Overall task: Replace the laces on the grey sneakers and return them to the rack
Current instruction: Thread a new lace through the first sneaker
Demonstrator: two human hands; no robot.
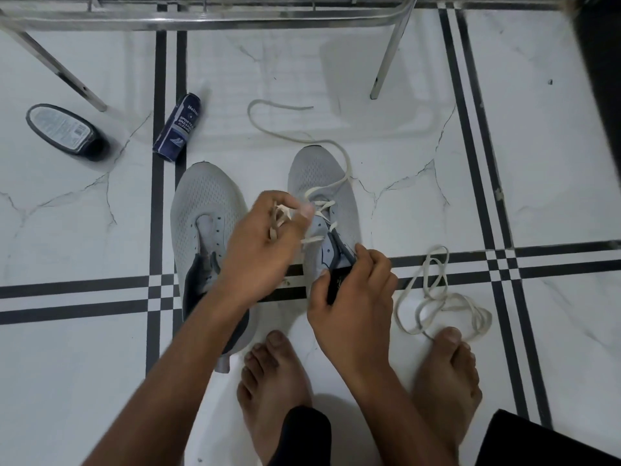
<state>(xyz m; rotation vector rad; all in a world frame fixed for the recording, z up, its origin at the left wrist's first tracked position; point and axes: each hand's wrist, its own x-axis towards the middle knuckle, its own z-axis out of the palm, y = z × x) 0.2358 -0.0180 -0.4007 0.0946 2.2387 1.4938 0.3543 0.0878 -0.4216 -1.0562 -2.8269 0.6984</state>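
Observation:
Two grey sneakers stand toe-away on the tiled floor. The left sneaker (201,210) has bare eyelets and no lace. The right sneaker (319,176) is partly threaded with a cream lace (322,210), whose free end trails forward over the toe to the floor. My left hand (258,243) pinches a strand of that lace above the eyelets. My right hand (353,297) grips the right sneaker at its dark tongue and collar. A second loose cream lace (437,297) lies tangled on the floor to the right.
A metal shoe rack (208,20) spans the top, its legs standing at left and right. A dark sneaker-cleaner can (178,127) lies near the left sneaker, and a dark polish bottle (65,131) lies further left. My bare feet (275,381) rest below the shoes.

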